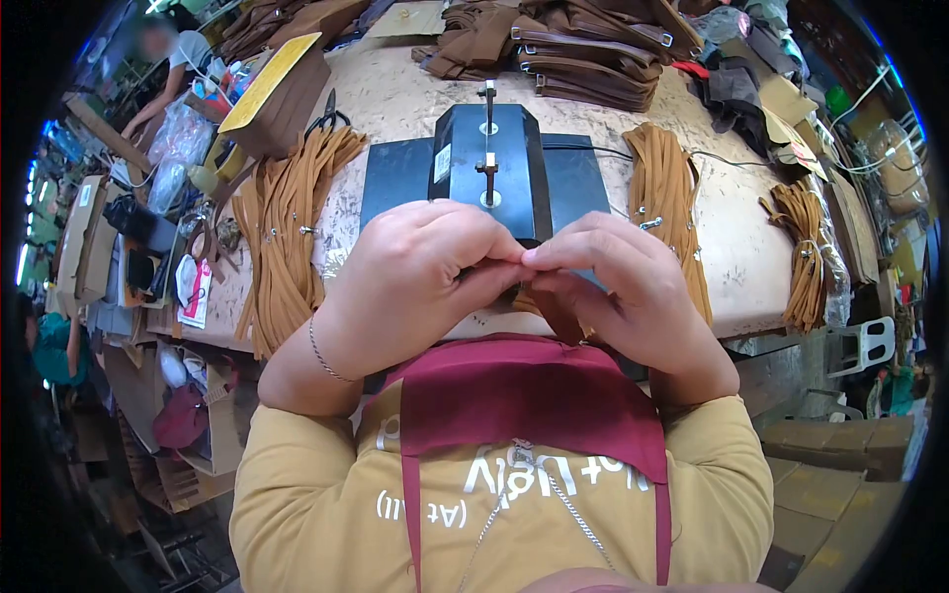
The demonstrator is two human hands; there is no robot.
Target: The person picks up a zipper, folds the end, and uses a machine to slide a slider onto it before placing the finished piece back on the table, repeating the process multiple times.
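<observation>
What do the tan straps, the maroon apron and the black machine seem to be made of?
Tan straps: probably leather, real or imitation; matte, bending loosely.
Maroon apron: cloth, dull, softly creased.
Black machine: likely painted metal, smooth, crisp-edged, faintly glossy, though plastic is possible.

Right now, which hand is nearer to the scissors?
The left. The left hand is on the person's side of the scissors and a little to their right; the right hand is farther right, on the far side of the left hand from them.
</observation>
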